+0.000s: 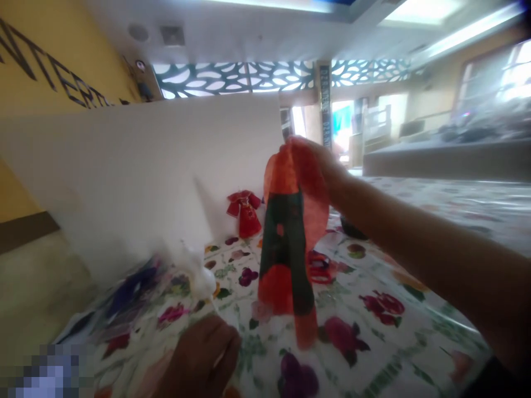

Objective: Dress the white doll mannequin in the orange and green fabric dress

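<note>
My right hand is raised and holds a thin red and dark green cloth piece by its top. The cloth hangs down in long panels, and part of it covers my fingers. Low in the view, my left hand is closed, its fingers curled over the table. A thin white strand seems to run from near its knuckles toward a fluffy white thing, blurred. Whatever the left hand may hold is hidden. Beyond the cloth, a small red dress with short sleeves leans against a white board.
A floral tablecloth covers the table. At the left lies a blurred dark blue item. Behind the hanging cloth sit red-handled scissors or a similar red item and a dark round object. A long counter stands at the right.
</note>
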### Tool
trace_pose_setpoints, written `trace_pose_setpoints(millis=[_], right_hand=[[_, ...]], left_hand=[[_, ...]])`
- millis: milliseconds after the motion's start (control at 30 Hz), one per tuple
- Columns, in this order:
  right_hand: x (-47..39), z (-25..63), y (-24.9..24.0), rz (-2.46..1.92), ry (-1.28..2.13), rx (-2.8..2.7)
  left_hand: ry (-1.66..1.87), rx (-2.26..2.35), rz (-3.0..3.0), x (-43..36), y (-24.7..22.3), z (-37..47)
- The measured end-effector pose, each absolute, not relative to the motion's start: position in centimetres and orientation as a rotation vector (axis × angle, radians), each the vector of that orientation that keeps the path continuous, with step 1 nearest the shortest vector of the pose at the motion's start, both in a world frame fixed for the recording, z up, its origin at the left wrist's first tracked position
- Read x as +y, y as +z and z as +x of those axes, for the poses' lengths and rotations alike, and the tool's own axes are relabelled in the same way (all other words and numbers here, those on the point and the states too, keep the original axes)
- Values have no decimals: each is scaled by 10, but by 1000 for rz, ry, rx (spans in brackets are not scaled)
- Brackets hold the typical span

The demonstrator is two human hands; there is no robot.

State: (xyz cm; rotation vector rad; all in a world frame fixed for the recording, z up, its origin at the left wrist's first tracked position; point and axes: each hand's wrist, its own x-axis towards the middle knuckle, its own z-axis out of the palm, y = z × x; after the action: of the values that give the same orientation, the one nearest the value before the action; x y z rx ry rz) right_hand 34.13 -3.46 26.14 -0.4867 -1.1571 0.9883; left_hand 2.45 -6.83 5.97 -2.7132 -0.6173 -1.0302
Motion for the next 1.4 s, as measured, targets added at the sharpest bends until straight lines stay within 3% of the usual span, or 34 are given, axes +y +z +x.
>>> trace_pose_setpoints(millis=[133,267,433,867,1233,1400], right_hand=[[-37,318,253,-280,1311,-1110],[-29,304,244,-170,1438,-1129],[-20,296,235,-58,1483,-1213],[-15,329,214,-335,1359,-1070],[-12,340,182,-501,1475,-857],[-11,334,134,-392,1743,-765]], left_hand=[[-1175,-979,-2898,-66,75,35],[-1570,-1462,-3167,-52,85,53],[-1998,-1352,-3675,-40,99,87],[-2677,-1632,-3128,-43,139,102],[-2675,-1873,-3147,-52,145,108],[-2780,-1938,-3067,-58,146,110]])
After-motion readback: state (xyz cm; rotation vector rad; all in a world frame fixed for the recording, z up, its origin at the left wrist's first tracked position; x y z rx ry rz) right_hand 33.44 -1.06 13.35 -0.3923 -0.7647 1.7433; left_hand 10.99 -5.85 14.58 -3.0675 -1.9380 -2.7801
